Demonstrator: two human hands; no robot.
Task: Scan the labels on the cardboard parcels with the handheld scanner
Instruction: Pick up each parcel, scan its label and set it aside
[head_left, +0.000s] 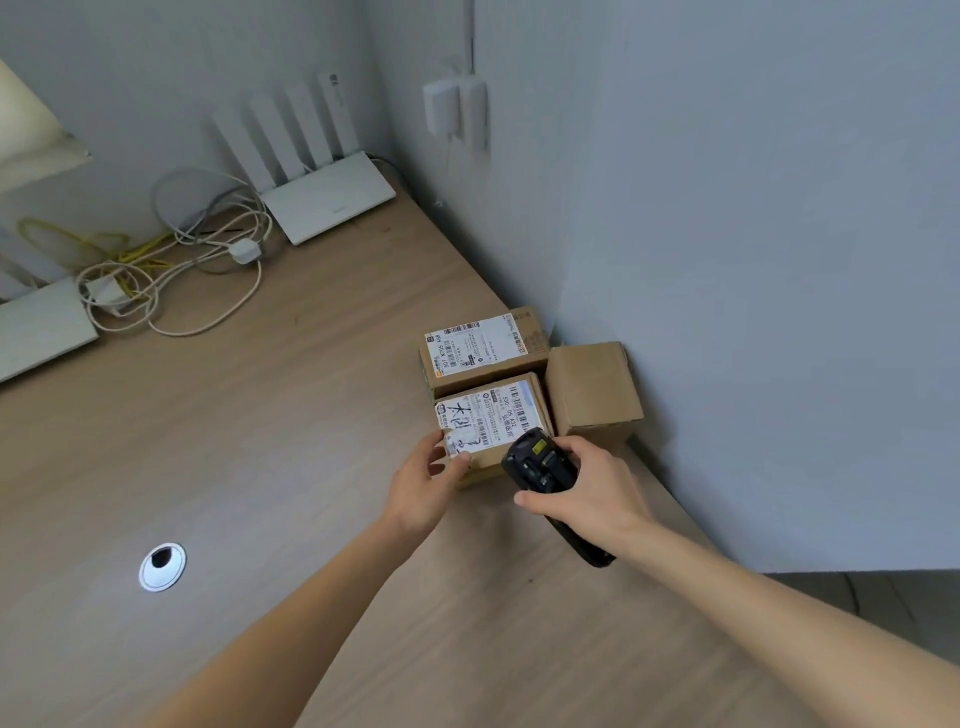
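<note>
Against the wall, our left hand (423, 486) fingers (460, 462) steady the nearest small brown cardboard parcel (493, 434) by its corner; it looks light and stiff. Our right hand (589, 491) wraps the black handheld scanner (545, 480).

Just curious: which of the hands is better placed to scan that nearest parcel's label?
Probably the right hand: it holds the scanner at the nearest parcel's label. The left hand steadies that parcel.

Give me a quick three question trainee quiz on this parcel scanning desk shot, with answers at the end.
1. True or false: the right hand holds the scanner.
2. How many cardboard parcels sit by the wall?
3. The left hand touches: A) the near labelled parcel, B) the far labelled parcel, C) the plain parcel?

Key: 1 true; 2 three; 3 A.
</note>
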